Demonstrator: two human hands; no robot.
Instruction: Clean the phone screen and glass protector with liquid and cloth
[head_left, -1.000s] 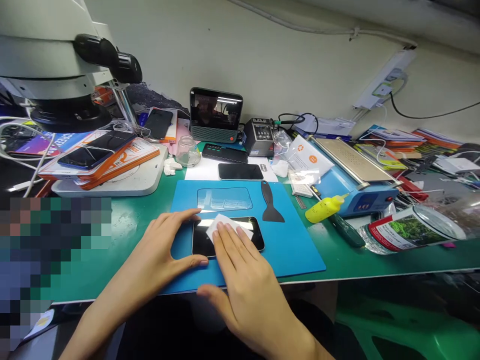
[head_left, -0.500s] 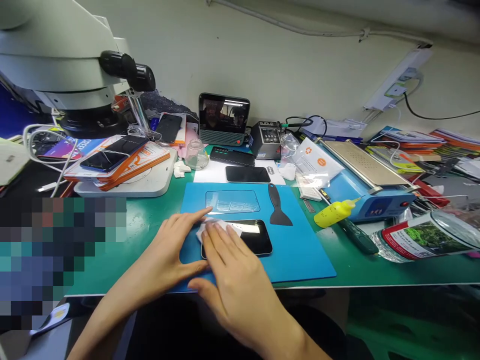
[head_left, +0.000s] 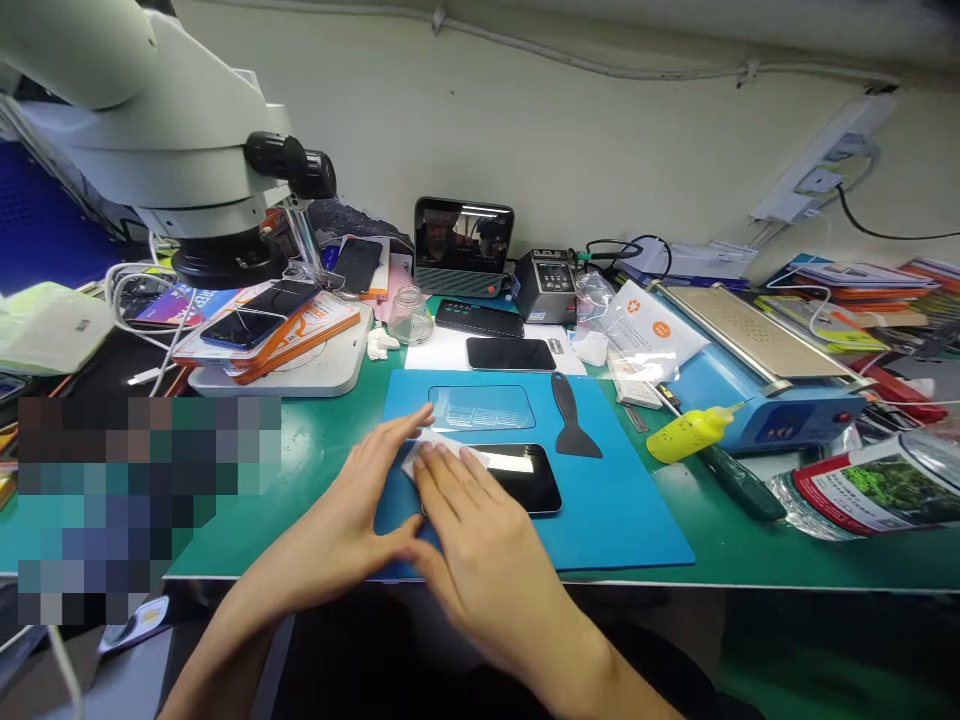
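On a blue mat (head_left: 615,520) lies a phone (head_left: 529,480) with a glossy dark screen facing up. Under the flat, joined fingers of my right hand (head_left: 484,545), a folded white tissue (head_left: 435,437) is pressed on the phone's left part. My left hand (head_left: 352,510) is open at the phone's left end, thumb spread from the fingers and close to my right thumb. Just beyond the phone lies a clear, black-edged screen-shaped sheet (head_left: 482,407). To its right is a black plastic scraper (head_left: 576,425). The phone's left end is hidden by my hands.
A microscope (head_left: 217,150) overhangs the left side, near stacked boxes (head_left: 300,325). Behind the mat are another phone (head_left: 511,353), a glass jar (head_left: 411,315) and a smart display (head_left: 463,245). At right lie a yellow bottle (head_left: 686,432), a blue heating machine (head_left: 780,425) and a large plastic jar (head_left: 862,490).
The whole view has shifted, so everything sits slightly farther right. My right hand remains on the tissue at the phone's left part; my two thumbs are now closer together.
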